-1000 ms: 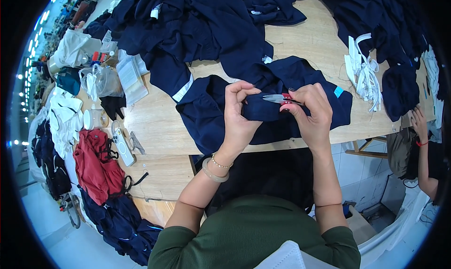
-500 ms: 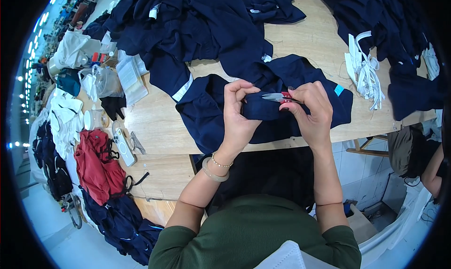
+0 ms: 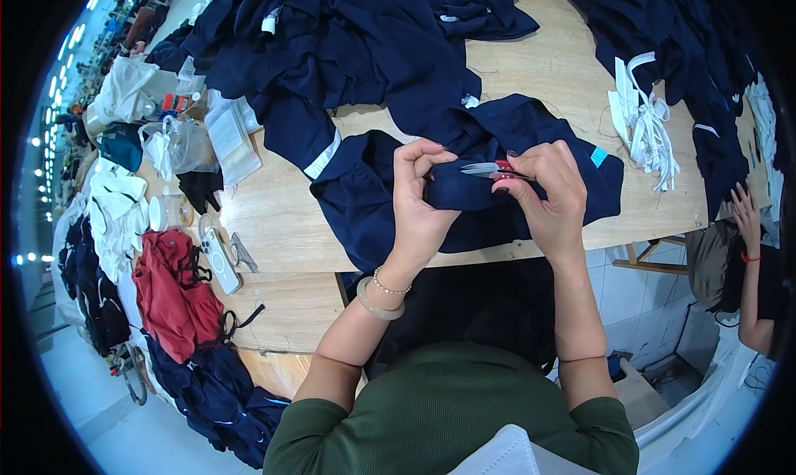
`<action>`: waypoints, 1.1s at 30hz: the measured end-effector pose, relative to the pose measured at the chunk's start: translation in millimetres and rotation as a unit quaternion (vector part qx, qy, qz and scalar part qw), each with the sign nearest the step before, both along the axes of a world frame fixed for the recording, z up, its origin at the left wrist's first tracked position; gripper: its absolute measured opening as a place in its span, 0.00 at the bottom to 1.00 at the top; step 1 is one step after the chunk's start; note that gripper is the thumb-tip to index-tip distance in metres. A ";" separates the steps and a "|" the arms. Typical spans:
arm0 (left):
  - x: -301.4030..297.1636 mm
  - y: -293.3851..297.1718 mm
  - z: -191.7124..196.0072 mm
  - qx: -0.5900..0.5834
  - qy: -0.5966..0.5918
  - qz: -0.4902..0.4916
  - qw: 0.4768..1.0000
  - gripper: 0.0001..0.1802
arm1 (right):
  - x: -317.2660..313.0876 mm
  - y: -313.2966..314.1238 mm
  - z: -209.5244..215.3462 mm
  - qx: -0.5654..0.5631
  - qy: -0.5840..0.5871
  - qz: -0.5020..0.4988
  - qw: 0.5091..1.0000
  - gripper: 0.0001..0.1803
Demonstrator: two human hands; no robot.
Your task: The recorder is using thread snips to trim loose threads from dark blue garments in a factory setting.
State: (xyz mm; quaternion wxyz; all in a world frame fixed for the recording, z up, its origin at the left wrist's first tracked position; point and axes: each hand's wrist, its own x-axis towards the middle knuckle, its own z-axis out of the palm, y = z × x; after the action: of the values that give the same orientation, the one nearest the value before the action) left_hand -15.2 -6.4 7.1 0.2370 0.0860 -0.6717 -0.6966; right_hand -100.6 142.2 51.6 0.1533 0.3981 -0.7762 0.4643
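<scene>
A dark navy garment point(image 3: 365, 185) lies bunched on the wooden table in front of me, with a light blue tab on its right part. My left hand point(image 3: 420, 181) grips a folded edge of it, lifting that part toward me. Between the thumb and fingers of my right hand point(image 3: 549, 181) is a pair of small red-handled thread snips point(image 3: 501, 171). Their pale blades point left, over the raised fold and close to my left fingertips. Whether the blades touch the fabric I cannot tell.
More navy garments point(image 3: 348, 44) are heaped across the far side. White strips point(image 3: 643, 127) lie at right, near a co-worker's hand point(image 3: 746, 218) on navy cloth. At left are a phone point(image 3: 218, 259), a red cloth bag point(image 3: 176, 293) and plastic bags point(image 3: 178, 143).
At the right edge, a co-worker's hand has come up onto the navy cloth, which has shifted. My hands and the snips stay almost in place.
</scene>
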 end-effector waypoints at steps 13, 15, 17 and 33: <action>0.2 2.5 3.5 -0.005 -0.007 -0.007 1.000 0.31 | 3.0 -2.7 -8.3 -0.038 -0.070 0.026 0.996 0.14; 0.5 3.8 4.0 0.003 -0.009 -0.005 1.000 0.31 | 8.2 -5.8 -8.4 -0.048 -0.178 0.011 0.983 0.14; -0.6 4.5 3.9 0.012 -0.010 -0.006 1.000 0.31 | 11.1 -13.3 -3.5 -0.126 -0.261 0.008 0.957 0.14; -2.1 -9.7 20.8 -0.053 -0.112 -0.074 0.990 0.36 | -13.8 -17.3 -13.9 -0.151 -0.309 0.078 0.936 0.02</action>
State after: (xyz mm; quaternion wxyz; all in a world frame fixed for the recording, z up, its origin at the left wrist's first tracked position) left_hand -17.3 -16.1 27.9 0.1123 0.1008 -0.7342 -0.6619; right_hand -114.4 124.9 37.6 -0.0721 0.2664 -0.6728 0.6865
